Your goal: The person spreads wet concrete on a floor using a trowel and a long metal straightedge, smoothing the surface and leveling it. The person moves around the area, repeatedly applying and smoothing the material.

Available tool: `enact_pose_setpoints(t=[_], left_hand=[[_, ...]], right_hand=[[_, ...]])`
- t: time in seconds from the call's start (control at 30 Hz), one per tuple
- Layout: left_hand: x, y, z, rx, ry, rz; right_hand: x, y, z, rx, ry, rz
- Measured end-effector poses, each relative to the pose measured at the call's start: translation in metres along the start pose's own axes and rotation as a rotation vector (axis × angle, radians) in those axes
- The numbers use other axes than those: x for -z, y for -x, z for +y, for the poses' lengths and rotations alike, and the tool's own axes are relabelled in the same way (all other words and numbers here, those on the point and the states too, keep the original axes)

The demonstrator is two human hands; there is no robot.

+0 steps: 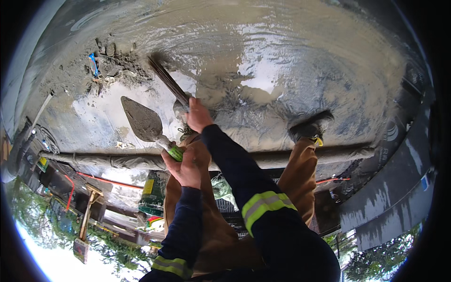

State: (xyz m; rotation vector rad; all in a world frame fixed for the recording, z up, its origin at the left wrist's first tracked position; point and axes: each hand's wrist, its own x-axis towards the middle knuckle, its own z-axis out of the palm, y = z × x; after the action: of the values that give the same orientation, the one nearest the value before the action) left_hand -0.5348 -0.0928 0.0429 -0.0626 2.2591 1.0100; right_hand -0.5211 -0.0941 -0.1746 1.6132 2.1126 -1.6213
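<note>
My left hand [185, 167] grips the green handle of a pointed trowel [142, 120], whose broad blade is coated with grey mud or mortar. My right hand [198, 114] reaches across to the left and is closed on a long, dark, ribbed tool [169, 79], perhaps a brush seen edge-on. Its far end is blurred beside a pile of wet rubble [114, 67]. Below both tools spreads a wet, muddy grey surface [218, 67] with shiny puddles.
A blue wrapper [93, 65] lies at the rubble. Behind my boots, a mud-covered roll or pipe [275, 158] runs crosswise. A dark green bucket [152, 194] stands beyond it, near an orange line [109, 181]. Looped cable [48, 140] and a pole [41, 109] are at the left.
</note>
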Motion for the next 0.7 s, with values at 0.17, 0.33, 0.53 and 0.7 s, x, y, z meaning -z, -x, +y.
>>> enact_pose_setpoints(t=[0.17,0.33,0.53,0.7], left_hand=[[0.012,-0.02,0.013,0.056,0.089,-0.058],[0.014,-0.02,0.018,0.121,0.104,-0.143],[0.019,-0.029,0.013,0.108,0.12,-0.12],[0.022,-0.035,0.008,0.021,0.085,-0.03]], right_hand=[[0.139,0.007,0.107,-0.152,0.008,0.355],[0.248,-0.067,0.188,-0.561,0.057,0.73],[0.047,-0.157,0.058,-0.363,-0.074,0.449],[-0.006,-0.12,-0.085,-0.061,-0.052,-0.028]])
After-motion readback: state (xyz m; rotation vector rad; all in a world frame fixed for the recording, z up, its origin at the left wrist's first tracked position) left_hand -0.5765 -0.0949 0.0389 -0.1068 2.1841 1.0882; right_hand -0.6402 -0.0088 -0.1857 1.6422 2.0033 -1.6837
